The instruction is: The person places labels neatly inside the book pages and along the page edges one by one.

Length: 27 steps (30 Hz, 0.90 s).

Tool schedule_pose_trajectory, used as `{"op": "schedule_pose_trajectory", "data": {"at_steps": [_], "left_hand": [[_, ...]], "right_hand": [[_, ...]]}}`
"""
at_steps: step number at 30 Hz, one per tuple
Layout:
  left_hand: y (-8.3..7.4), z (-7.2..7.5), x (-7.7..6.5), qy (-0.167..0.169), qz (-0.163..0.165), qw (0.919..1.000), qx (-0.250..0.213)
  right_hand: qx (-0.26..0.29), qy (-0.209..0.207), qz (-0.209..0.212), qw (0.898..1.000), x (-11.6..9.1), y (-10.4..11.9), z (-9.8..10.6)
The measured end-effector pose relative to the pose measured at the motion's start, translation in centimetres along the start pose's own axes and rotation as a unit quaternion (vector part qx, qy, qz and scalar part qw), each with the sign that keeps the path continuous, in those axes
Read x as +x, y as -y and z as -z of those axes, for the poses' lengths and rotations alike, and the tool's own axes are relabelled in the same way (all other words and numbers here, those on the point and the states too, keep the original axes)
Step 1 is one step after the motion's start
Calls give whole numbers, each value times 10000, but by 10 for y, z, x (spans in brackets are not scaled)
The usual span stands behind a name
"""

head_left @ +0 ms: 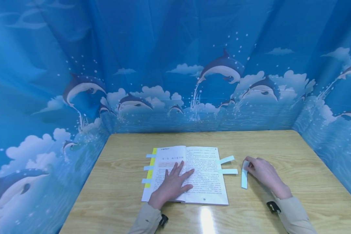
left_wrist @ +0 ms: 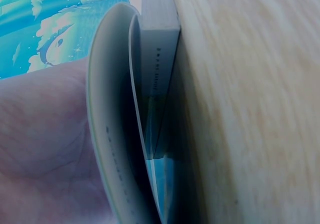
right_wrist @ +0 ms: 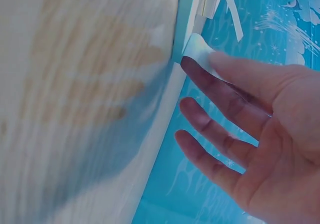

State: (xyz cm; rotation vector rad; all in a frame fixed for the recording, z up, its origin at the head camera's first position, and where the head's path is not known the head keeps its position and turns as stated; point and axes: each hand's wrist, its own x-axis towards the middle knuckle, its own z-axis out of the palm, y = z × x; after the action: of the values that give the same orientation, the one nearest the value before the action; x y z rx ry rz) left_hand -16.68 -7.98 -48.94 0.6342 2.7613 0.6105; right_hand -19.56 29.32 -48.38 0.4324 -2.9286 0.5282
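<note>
An open book (head_left: 206, 185) with printed pages lies on the table. My left hand (head_left: 172, 186) rests on it with fingers spread, mostly over the left page. In the left wrist view, pages (left_wrist: 107, 119) bow up beside the palm. To the right of the book lies a narrow pad of light-blue sticky notes (head_left: 244, 181). My right hand (head_left: 263, 172) is at its far end; thumb and index finger pinch the lifted end of the top sticky note (right_wrist: 198, 47), which curls up from the pad. The other fingers of that hand are apart from the pad.
Light-blue tabs (head_left: 229, 171) stick out from the book's right edge, and several more (head_left: 148, 168) from its left edge, beside a yellow strip (head_left: 154, 151). The wooden table (head_left: 128, 152) meets a blue dolphin-print curtain (head_left: 163, 123) behind and at both sides.
</note>
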Motion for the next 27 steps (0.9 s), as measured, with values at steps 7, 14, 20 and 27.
{"op": "schedule_pose_trajectory", "data": {"at_steps": [7, 14, 20, 27], "left_hand": [[0, 0, 0, 4, -3, 10000, -4], [1, -1, 1, -18, -32, 10000, 41], [0, -1, 1, -9, -20, 10000, 68], [0, -1, 0, -15, -39, 10000, 78]], "right_hand": [[118, 329, -118, 9993, 1, -2, 1], [24, -49, 101, 9999, -2, -3, -2], [-25, -79, 52, 10000, -2, -2, -2], [-43, -147, 71, 9999, -2, -3, -2]]}}
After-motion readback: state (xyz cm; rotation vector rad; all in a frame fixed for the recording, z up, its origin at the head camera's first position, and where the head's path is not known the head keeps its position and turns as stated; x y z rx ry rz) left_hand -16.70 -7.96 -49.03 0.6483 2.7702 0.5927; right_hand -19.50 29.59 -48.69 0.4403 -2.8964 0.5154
